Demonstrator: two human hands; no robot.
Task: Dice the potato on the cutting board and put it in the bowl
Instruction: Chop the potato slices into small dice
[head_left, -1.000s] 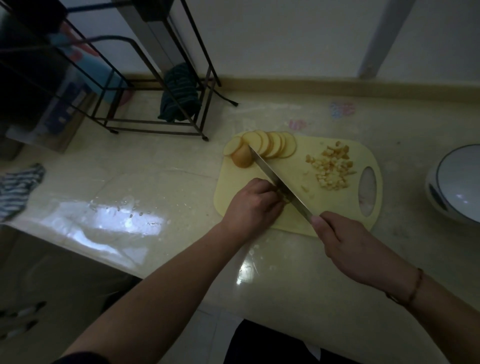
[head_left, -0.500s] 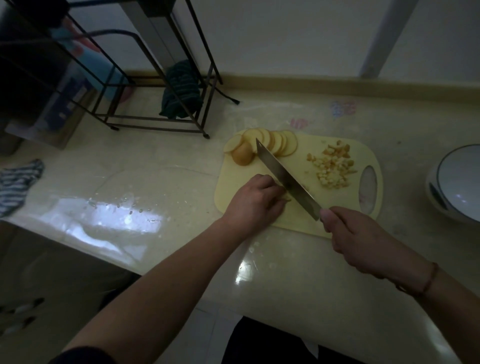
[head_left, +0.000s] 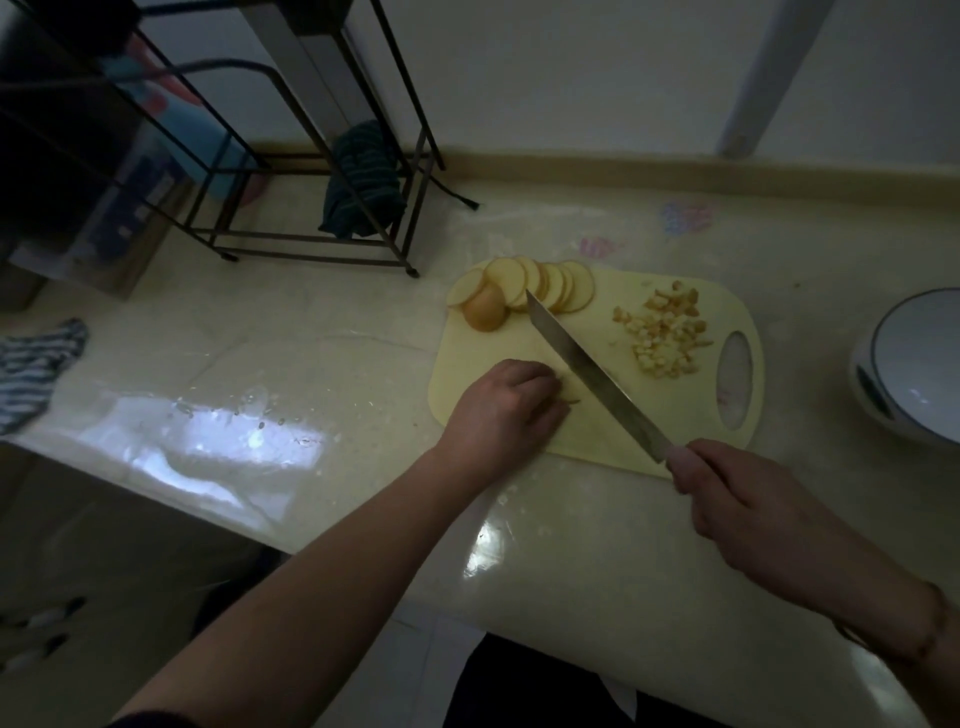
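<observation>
On a pale, glossy countertop, seen from above in dim light, a person stands cutting potato. At the far left corner of the counter stands a dark metal wire rack, with a dark striped cloth hanging inside it. A white bowl with a dark rim line sits at the right edge of the view, apart from the board. A pale yellow cutting board with an oval handle hole on its right side lies in the middle. A striped cloth lies at the counter's left edge.

The right hand is wrapped around the handle of a long knife, whose blade slants up and left across the board, its tip near the slices. The left hand rests on the board's near left part, fingers curled down over a small piece of potato; the piece is mostly hidden, so how the fingers hold it is hard to tell. A fan of round potato slices and one skin-on end piece lie at the board's far left corner. A heap of diced potato lies on the board beside the handle hole.
</observation>
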